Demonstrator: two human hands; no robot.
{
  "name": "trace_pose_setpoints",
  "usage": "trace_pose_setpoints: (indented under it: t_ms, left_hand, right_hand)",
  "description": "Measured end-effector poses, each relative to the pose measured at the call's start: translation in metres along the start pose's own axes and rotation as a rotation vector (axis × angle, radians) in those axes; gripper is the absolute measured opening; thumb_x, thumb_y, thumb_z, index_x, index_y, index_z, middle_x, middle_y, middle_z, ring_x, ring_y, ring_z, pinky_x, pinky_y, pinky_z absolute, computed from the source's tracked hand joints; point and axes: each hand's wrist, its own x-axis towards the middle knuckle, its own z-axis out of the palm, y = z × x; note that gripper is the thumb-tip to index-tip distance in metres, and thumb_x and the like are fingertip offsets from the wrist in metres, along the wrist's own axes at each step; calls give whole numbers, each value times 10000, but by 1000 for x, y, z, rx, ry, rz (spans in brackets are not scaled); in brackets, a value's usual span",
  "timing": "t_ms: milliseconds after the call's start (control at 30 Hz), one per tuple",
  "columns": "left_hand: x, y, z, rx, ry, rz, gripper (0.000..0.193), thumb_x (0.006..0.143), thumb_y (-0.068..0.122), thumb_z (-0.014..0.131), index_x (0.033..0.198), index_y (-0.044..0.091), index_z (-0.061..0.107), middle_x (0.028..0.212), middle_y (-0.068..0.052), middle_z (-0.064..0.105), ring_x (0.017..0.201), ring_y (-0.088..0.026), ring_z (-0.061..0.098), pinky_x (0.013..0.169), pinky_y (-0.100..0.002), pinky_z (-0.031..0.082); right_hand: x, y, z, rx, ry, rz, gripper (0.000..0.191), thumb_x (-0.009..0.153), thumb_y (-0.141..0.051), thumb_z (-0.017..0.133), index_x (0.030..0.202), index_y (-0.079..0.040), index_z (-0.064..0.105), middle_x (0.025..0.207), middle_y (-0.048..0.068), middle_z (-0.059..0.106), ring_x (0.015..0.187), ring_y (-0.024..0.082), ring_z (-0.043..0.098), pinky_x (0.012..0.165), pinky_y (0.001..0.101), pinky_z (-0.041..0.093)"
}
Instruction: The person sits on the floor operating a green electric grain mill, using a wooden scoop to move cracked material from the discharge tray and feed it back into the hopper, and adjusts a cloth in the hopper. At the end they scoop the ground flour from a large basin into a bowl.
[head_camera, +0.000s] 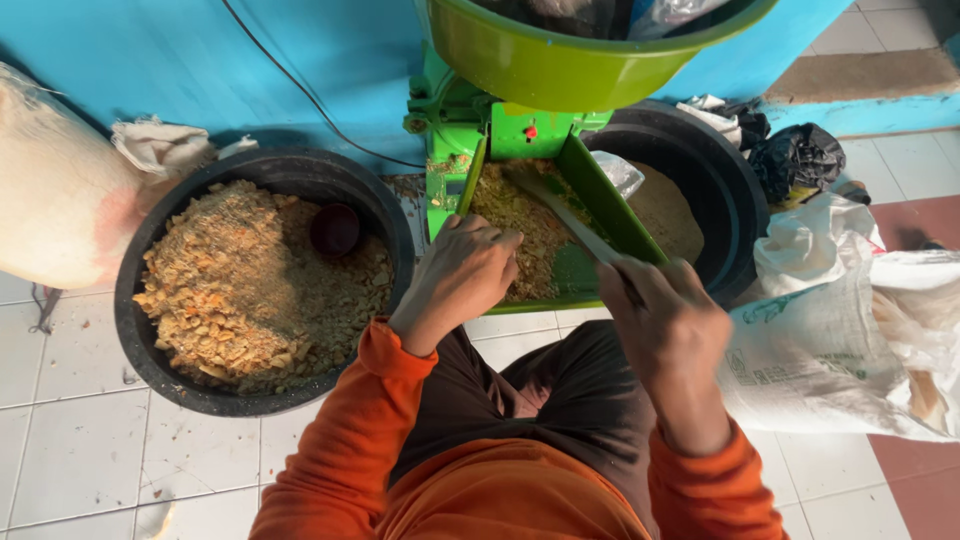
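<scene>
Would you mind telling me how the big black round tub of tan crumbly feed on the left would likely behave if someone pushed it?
The black round tub is heaped nearly to its rim with tan crumbly feed, so it is probably heavy and would likely slide stiffly on the white tiled floor. Being wide and low, it seems unlikely to tip, though loose crumbs might spill.

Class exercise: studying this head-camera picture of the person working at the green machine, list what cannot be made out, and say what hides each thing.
- Left hand: its fingertips are buried in the crumbly feed in the green chute.
- Right hand: its grip on the flat stick is hidden by its own back.
- Green hopper: contents cut off by the top edge.
- Right black tub: mostly covered by the chute.
</scene>
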Motion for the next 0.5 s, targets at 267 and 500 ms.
trace_pose_setpoints:
  t_ms: [267,500]
  left_hand:
    - [3,-4,2,21,-58,28,149,928,168,634,932,53,728,877,-72,737,964,-274,651,931,-440,457]
    - [1,-4,6,-17,55,44,156,897,179,642,938,65,741,925,-57,746,991,-274,645,940,-453,453]
  right_hand:
    - [18,-8,-50,-64,-54,70,117,948,-184,865,1011,-106,804,746,47,641,610,170,612,549,340,481]
    - [10,18,-7,-42,-29,-13,153,940,-210,868,1030,-103,804,812,57,667,640,174,633,556,329,503]
